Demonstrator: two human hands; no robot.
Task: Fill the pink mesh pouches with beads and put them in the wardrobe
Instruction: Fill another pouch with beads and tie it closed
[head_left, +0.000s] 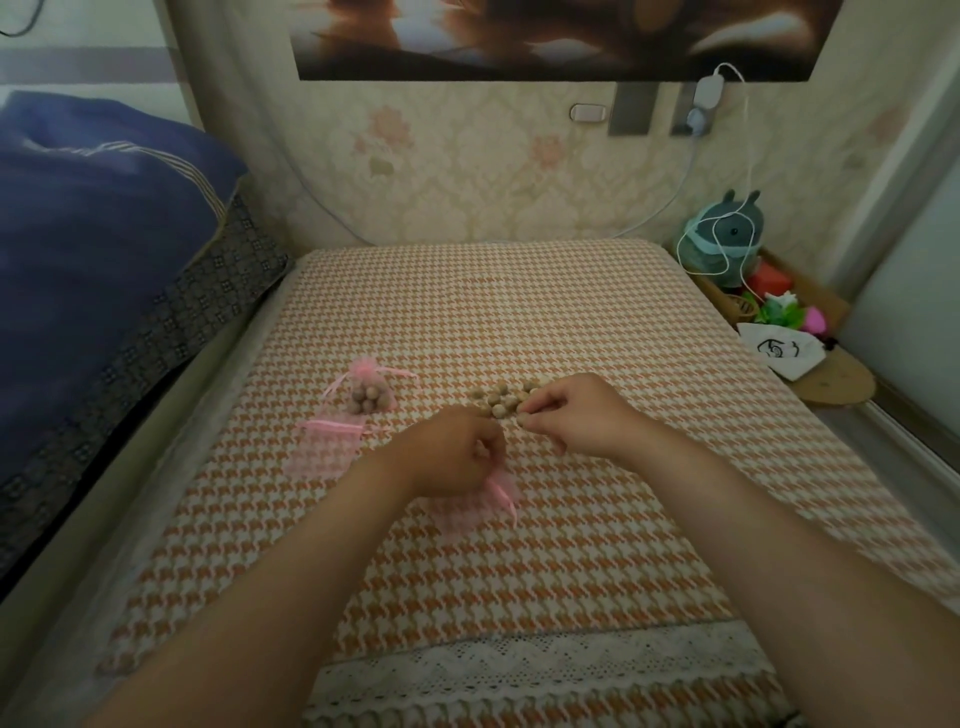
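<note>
A loose pile of tan wooden beads (497, 401) lies on the orange houndstooth cloth (519, 322). My right hand (576, 415) pinches beads at the pile's right edge. My left hand (451, 451) grips the mouth of a pink mesh pouch (475, 506), which hangs down onto the cloth below it. Further left stands a filled pink pouch (370, 396), tied shut with beads showing through the mesh. A flat, empty pink pouch (322, 447) lies just in front of it.
A blue quilt and patterned pillow (104, 249) lie on the bed at left. At right a shelf holds a grey plush toy (727, 234), a white charger cable (748, 156), a white drawstring bag (779, 353) and small toys. The wall is behind.
</note>
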